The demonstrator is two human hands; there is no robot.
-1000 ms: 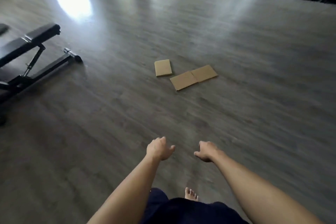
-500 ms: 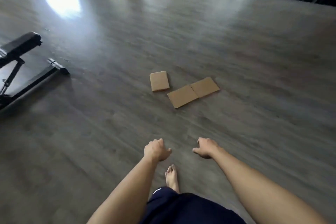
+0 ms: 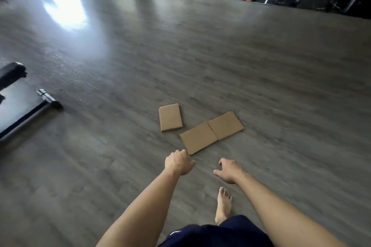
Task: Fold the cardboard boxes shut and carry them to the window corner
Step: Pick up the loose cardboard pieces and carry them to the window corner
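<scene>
Open grey floor [image 3: 271, 78] lies all round the flat cardboard pieces, so both hands, the left hand [image 3: 177, 163] and the right hand [image 3: 227, 170], have a bare stretch straight ahead to them. The small piece [image 3: 170, 117] lies just apart from the joined pair [image 3: 211, 132], with a narrow gap between. The black bench frame [image 3: 30, 118] stands well off to the left, and a bare foot [image 3: 223, 205] sits just below the right hand.

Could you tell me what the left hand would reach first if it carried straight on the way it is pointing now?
Most likely the near corner of the long flat cardboard piece, just ahead of the left hand. The hand holds nothing, and only bare floor lies between; its height above the floor is unclear.
</scene>
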